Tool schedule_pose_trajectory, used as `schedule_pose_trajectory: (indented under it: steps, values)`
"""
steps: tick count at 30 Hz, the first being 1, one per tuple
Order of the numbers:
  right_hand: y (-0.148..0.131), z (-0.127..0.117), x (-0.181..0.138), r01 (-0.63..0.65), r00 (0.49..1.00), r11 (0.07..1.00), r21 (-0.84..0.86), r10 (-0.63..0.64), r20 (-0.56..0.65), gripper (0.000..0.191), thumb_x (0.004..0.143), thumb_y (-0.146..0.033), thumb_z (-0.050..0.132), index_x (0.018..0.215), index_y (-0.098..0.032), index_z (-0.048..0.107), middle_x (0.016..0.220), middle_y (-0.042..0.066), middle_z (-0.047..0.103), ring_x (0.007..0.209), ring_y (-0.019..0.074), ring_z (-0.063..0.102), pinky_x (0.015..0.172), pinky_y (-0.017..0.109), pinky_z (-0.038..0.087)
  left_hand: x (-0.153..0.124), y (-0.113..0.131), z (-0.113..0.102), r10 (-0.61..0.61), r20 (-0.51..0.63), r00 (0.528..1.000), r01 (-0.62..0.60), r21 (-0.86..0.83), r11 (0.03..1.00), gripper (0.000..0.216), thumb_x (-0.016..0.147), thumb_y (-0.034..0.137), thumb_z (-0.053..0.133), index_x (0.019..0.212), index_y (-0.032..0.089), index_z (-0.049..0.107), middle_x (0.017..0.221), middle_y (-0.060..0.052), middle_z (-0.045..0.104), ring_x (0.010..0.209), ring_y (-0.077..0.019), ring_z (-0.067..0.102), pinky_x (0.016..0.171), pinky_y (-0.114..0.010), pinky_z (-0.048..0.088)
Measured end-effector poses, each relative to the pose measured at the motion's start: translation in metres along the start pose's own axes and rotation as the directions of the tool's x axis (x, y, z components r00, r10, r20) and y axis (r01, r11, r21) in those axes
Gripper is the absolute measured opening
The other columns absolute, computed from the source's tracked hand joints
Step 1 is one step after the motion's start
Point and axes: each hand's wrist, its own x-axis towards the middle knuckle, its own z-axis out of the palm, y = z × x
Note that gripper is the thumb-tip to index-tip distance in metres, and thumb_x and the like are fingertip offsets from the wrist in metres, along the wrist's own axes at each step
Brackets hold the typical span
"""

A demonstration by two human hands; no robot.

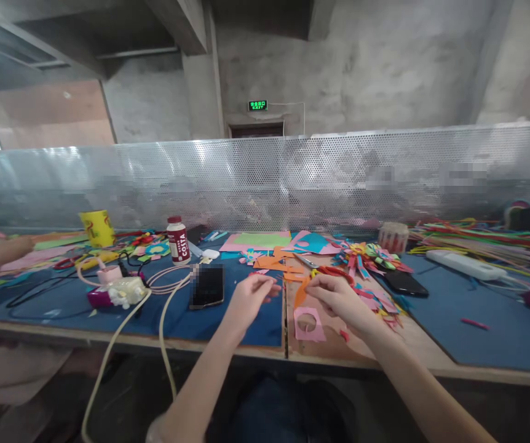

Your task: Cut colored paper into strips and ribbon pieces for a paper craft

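Observation:
Above the table's front edge, my left hand point(252, 299) has its fingers drawn together in a pinch; anything between them is too small to make out. My right hand point(341, 299) is also pinched, its fingertips beside a curved orange paper piece point(300, 291). Whether they grip that piece I cannot tell. Just behind the right hand lie scissors point(336, 271) with red-orange handles. Below the fingertips, a pink paper square point(316, 333) with a round hole rests on the brown board. Orange paper scraps point(272, 263) lie farther back, between both hands.
A phone point(208, 286), coiled cables and a Costa bottle point(178, 241) stand left, with a yellow tin point(97, 228) beyond. To the right are heaped paper strips point(371, 258), another phone point(404, 283) and a power strip point(465, 264). Another person's hand point(13, 249) reaches in far left.

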Motion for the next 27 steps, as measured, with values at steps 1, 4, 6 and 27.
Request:
schedule_pose_trajectory:
  steps: [1, 4, 6, 27]
  values:
    - [-0.001, -0.001, 0.005, -0.002, 1.0, 1.0, -0.022, 0.002, -0.018, 0.017, 0.072, -0.035, 0.056, 0.071, -0.018, 0.054, 0.048, -0.009, 0.031, 0.039, 0.0043, 0.025, 0.038, 0.019, 0.017, 0.009, 0.002, -0.008, 0.038, -0.001, 0.999, -0.037, 0.164, 0.986, 0.02, 0.079, 0.029, 0.05, 0.091, 0.014, 0.058, 0.09, -0.01, 0.068, 0.083, -0.0196, 0.064, 0.075, -0.03, 0.048]
    - [-0.005, 0.0, 0.029, -0.037, 0.997, 0.997, -0.073, 0.032, -0.069, 0.015, 0.069, -0.033, 0.055, 0.069, -0.018, 0.056, 0.044, -0.009, 0.031, 0.036, 0.0045, 0.024, 0.036, 0.02, 0.016, 0.039, 0.004, -0.033, 0.066, -0.009, 0.998, -0.049, 0.581, 0.812, 0.022, 0.074, 0.024, 0.057, 0.094, 0.015, 0.059, 0.1, -0.012, 0.065, 0.095, -0.0233, 0.06, 0.085, -0.033, 0.042]
    - [-0.005, 0.006, 0.051, -0.06, 0.993, 0.995, -0.083, 0.052, -0.102, 0.013, 0.066, -0.029, 0.055, 0.06, -0.018, 0.051, 0.041, -0.01, 0.029, 0.034, 0.0042, 0.022, 0.035, 0.021, 0.015, 0.06, 0.001, -0.044, 0.014, -0.003, 1.0, -0.01, 0.618, 0.786, 0.033, 0.063, 0.023, 0.068, 0.094, 0.013, 0.06, 0.104, -0.015, 0.063, 0.098, -0.029, 0.058, 0.083, -0.036, 0.042]
    - [0.043, 0.047, 0.114, 0.085, 0.932, 0.989, -0.125, -0.123, -0.342, 0.013, 0.061, -0.026, 0.048, 0.051, -0.017, 0.05, 0.049, -0.003, 0.047, 0.052, 0.0121, 0.044, 0.051, 0.024, 0.03, 0.104, -0.035, -0.051, -0.119, 0.144, 0.982, 0.078, 0.264, 0.961, 0.038, 0.039, 0.009, 0.077, 0.076, 0.011, 0.067, 0.064, -0.004, 0.065, 0.066, -0.0179, 0.06, 0.065, -0.029, 0.045]
